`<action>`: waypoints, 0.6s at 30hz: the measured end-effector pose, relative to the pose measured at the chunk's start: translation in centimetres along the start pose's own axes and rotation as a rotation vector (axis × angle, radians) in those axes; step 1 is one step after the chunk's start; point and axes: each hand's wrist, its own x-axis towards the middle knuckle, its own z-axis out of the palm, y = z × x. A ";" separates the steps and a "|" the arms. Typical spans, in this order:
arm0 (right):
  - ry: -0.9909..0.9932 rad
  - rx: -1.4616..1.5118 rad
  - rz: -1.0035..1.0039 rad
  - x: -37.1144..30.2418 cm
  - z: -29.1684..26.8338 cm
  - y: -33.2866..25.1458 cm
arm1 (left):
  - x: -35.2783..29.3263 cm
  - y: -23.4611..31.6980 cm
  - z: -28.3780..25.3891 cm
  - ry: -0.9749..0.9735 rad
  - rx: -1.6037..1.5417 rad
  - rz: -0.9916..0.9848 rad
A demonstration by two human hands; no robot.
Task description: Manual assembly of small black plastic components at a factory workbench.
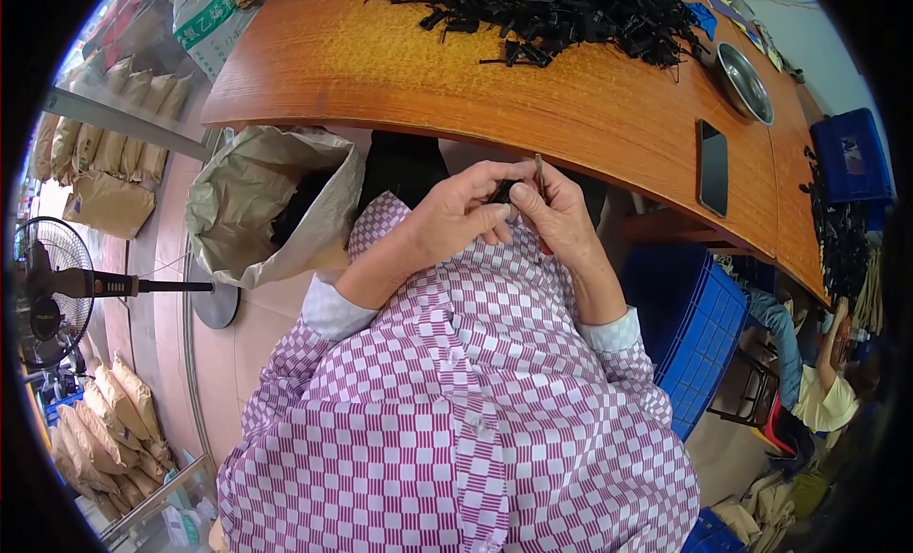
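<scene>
My left hand (455, 211) is closed on a small black part (504, 192), held above my lap at the table's near edge. Its exact kind is mostly hidden by my fingers. My right hand (563, 220) is closed beside it, gripping a slim tool (539, 171) whose narrow metal end points up past the fingers. A bit of orange-red shows below that hand. The thumb and fingers of both hands meet around the black part. On the wooden table (380, 68) lies a large heap of small black parts (561, 20).
An open sack (276, 211) with black contents stands left of my knees. A metal bowl (745, 82) and a phone (711, 168) lie on the table's right. A blue crate (699, 334) is beside me, a fan (57, 287) at left. Another person (823, 396) sits at far right.
</scene>
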 end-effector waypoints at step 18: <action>-0.026 0.166 0.173 -0.7 3.6 -2.8 | 0.3 0.6 0.7 0.371 0.525 0.270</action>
